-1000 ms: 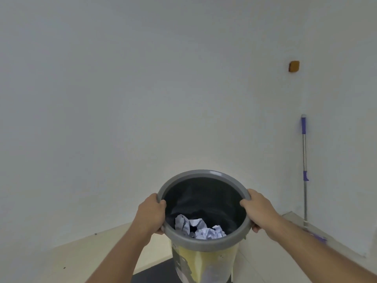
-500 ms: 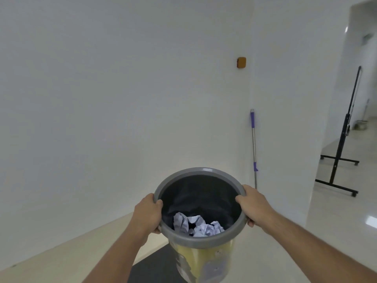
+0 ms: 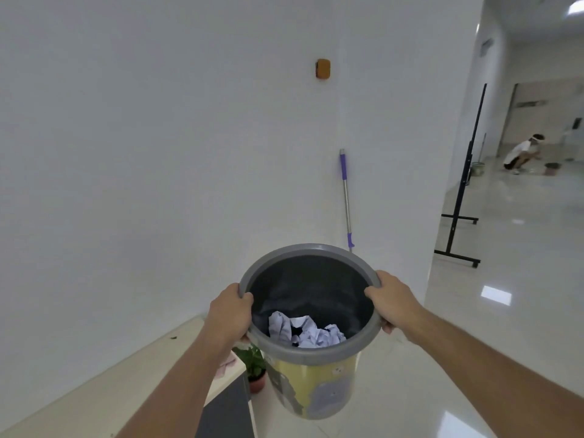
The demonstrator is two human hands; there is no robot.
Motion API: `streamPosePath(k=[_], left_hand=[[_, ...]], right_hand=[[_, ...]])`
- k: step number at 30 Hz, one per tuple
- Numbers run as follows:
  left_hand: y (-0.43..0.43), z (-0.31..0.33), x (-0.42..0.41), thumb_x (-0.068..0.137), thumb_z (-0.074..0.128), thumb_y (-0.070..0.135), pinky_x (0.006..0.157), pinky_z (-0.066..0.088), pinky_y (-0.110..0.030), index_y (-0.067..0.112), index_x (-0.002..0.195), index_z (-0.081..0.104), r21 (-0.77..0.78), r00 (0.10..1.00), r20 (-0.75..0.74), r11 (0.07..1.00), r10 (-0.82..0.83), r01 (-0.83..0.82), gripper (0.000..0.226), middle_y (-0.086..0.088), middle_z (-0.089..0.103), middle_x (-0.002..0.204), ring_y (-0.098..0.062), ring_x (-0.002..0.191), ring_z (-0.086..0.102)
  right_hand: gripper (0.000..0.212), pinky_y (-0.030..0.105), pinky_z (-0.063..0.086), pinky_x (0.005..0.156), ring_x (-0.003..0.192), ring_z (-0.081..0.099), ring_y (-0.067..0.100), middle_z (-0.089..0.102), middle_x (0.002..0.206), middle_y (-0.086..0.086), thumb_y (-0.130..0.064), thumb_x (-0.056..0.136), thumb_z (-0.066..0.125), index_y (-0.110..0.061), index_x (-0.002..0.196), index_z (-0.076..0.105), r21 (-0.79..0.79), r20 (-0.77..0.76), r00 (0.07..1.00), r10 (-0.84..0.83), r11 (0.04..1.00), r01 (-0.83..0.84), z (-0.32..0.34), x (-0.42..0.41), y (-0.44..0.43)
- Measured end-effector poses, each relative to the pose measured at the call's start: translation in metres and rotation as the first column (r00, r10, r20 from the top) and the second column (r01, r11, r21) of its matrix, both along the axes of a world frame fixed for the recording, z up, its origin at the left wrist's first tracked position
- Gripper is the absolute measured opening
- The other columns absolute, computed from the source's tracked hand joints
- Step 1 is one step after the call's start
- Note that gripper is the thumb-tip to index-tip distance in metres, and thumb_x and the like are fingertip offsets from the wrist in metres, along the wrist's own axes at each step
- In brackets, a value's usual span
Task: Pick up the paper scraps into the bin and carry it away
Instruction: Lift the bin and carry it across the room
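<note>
While glossy tiles gleam, bin rim gripped in left hand and right hand.

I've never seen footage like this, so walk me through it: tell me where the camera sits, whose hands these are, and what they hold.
The camera is worn on a person's head, looking forward and down. The left hand and right hand each grip the grey rim of a bin, lifted off the floor. Crumpled paper scraps lie inside it. Behind stands a white wall with a mop leaning against it. A small potted plant sits below, beside a table. An open hallway lies to the right.
</note>
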State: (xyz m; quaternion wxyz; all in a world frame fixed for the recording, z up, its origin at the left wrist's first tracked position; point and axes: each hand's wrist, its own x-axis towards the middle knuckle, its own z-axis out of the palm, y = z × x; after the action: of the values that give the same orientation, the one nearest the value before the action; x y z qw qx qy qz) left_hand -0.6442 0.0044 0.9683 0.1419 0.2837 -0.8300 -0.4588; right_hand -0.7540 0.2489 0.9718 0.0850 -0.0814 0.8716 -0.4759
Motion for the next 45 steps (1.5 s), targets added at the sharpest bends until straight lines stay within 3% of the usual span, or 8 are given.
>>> streamPosePath(k=[13, 16, 20, 27, 31, 34, 38, 45], left_hand=[[-0.015, -0.05, -0.103, 0.101, 0.039, 0.023, 0.047, 0.054, -0.026, 0.012, 0.119, 0.053, -0.005, 0.989, 0.051, 0.991, -0.137, 0.137, 0.025, -0.014, 0.063, 0.105, -0.023, 0.075, 0.066], [-0.014, -0.076, -0.119, 0.101, 0.039, 0.025, 0.052, 0.059, -0.032, 0.012, 0.117, 0.053, -0.028, 0.991, 0.062, 0.992, -0.12, 0.122, 0.026, -0.013, 0.064, 0.103, -0.022, 0.072, 0.065], [-0.008, -0.135, -0.136, 0.097, 0.038, 0.028, 0.078, 0.059, -0.051, 0.013, 0.113, 0.054, -0.044, 0.991, 0.107, 0.995, -0.083, 0.088, 0.027, -0.014, 0.063, 0.104, -0.031, 0.085, 0.064], [0.017, -0.313, -0.134, 0.098, 0.038, 0.027, 0.077, 0.053, -0.045, 0.011, 0.125, 0.048, -0.04, 0.969, 0.227, 0.994, -0.093, 0.105, 0.033, -0.014, 0.062, 0.109, -0.033, 0.088, 0.061], [0.029, -0.446, -0.119, 0.1, 0.038, 0.025, 0.053, 0.056, -0.033, 0.013, 0.124, 0.049, -0.014, 0.953, 0.292, 0.996, -0.083, 0.091, 0.029, -0.01, 0.061, 0.104, -0.018, 0.07, 0.061], [0.04, -0.55, -0.106, 0.098, 0.039, 0.025, 0.069, 0.058, -0.044, 0.011, 0.116, 0.051, -0.032, 0.949, 0.309, 0.996, -0.068, 0.082, 0.026, -0.009, 0.06, 0.099, -0.031, 0.082, 0.063], [0.051, -0.677, -0.09, 0.101, 0.038, 0.022, 0.068, 0.039, -0.025, 0.007, 0.122, 0.05, -0.053, 0.942, 0.329, 0.995, -0.066, 0.088, 0.029, -0.004, 0.057, 0.101, -0.022, 0.086, 0.051], [0.051, -0.845, -0.087, 0.1, 0.038, 0.025, 0.076, 0.053, -0.039, 0.012, 0.124, 0.052, -0.029, 0.951, 0.295, 0.994, -0.094, 0.107, 0.031, -0.007, 0.061, 0.103, -0.027, 0.087, 0.058]], right_hand=[[0.027, 0.031, 0.057, 0.053, 0.069, 0.062, 0.023, 0.061, 0.093, 0.01, -0.017, 0.099, 0.042, -0.018, 0.125, 0.047, 0.076, 0.019, 0.993, -0.113, 0.991, 0.111, -0.052, -0.074, -0.002], [0.03, 0.033, 0.058, 0.053, 0.073, 0.063, 0.024, 0.06, 0.095, 0.008, -0.018, 0.099, 0.043, -0.018, 0.128, 0.047, 0.097, 0.022, 0.994, -0.11, 0.99, 0.107, -0.074, -0.091, -0.001], [0.034, 0.028, 0.051, 0.045, 0.072, 0.062, 0.021, 0.06, 0.097, 0.007, -0.02, 0.098, 0.044, -0.017, 0.132, 0.046, 0.101, -0.003, 0.994, -0.114, 0.988, 0.113, -0.129, -0.106, 0.002], [0.039, 0.024, 0.047, 0.038, 0.069, 0.059, 0.015, 0.06, 0.1, 0.003, -0.018, 0.095, 0.043, -0.021, 0.133, 0.045, 0.163, 0.082, 0.983, -0.163, 0.975, 0.148, -0.307, -0.106, 0.018], [0.037, 0.019, 0.045, 0.036, 0.066, 0.057, 0.007, 0.055, 0.086, -0.013, -0.017, 0.096, 0.042, -0.023, 0.133, 0.046, 0.199, 0.167, 0.97, -0.178, 0.969, 0.144, -0.437, -0.091, 0.027], [0.038, 0.024, 0.05, 0.047, 0.071, 0.058, 0.005, 0.054, 0.086, -0.017, -0.016, 0.096, 0.041, -0.023, 0.132, 0.046, 0.193, 0.182, 0.966, -0.181, 0.97, 0.146, -0.538, -0.074, 0.034], [0.038, 0.025, 0.053, 0.057, 0.069, 0.056, 0.002, 0.055, 0.082, -0.02, -0.016, 0.095, 0.04, -0.024, 0.131, 0.047, 0.193, 0.186, 0.961, -0.203, 0.967, 0.167, -0.669, -0.055, 0.045], [0.04, 0.03, 0.055, 0.05, 0.071, 0.06, 0.008, 0.058, 0.089, -0.007, -0.02, 0.097, 0.041, -0.026, 0.136, 0.042, 0.195, 0.227, 0.953, -0.201, 0.968, 0.157, -0.845, -0.049, 0.05]])
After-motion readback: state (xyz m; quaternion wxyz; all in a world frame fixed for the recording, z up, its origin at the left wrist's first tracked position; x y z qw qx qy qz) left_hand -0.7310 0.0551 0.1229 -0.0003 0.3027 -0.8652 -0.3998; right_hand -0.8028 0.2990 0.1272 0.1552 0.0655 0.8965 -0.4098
